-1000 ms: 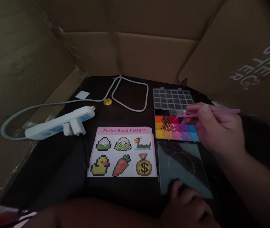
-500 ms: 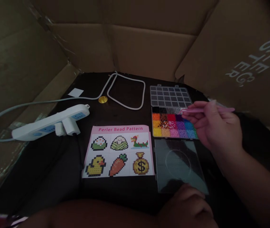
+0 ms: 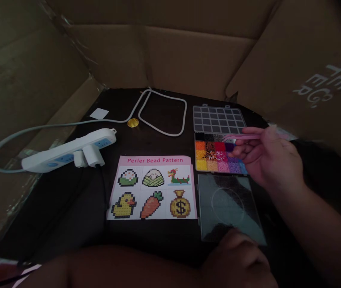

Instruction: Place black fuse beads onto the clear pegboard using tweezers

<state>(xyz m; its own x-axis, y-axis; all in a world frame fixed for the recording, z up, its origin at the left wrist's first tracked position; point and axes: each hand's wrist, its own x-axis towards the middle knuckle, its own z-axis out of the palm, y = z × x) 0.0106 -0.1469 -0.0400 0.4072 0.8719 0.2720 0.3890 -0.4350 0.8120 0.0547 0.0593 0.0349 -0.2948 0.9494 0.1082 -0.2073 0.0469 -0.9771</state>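
My right hand (image 3: 278,160) pinches a pair of pink tweezers (image 3: 248,137), held almost level with the tips pointing left. Those tips hover over the back rows of an open bead box (image 3: 195,160), whose compartments hold small beads sorted by colour. The hand hides the box's right side; whether a bead sits between the tips is too small to tell. In front of the box lies a clear square pegboard (image 3: 227,208) with a round mark. At its near edge rests my left hand (image 3: 239,260), curled closed, with no object visible in it.
Left of the pegboard lies a Perler Bead Pattern sheet (image 3: 155,161) with a duck, a carrot and other pictures. Further left are a white power strip (image 3: 68,150) with plugs, a looped white cable (image 3: 185,116), a gold disc (image 3: 133,123) and a white paper piece (image 3: 99,113). Cardboard walls (image 3: 188,56) surround the table.
The view has shifted slightly, so everything sits a little further right and higher. Relative to the box, the tweezer tips have moved slightly left. My left hand stays by the pegboard.
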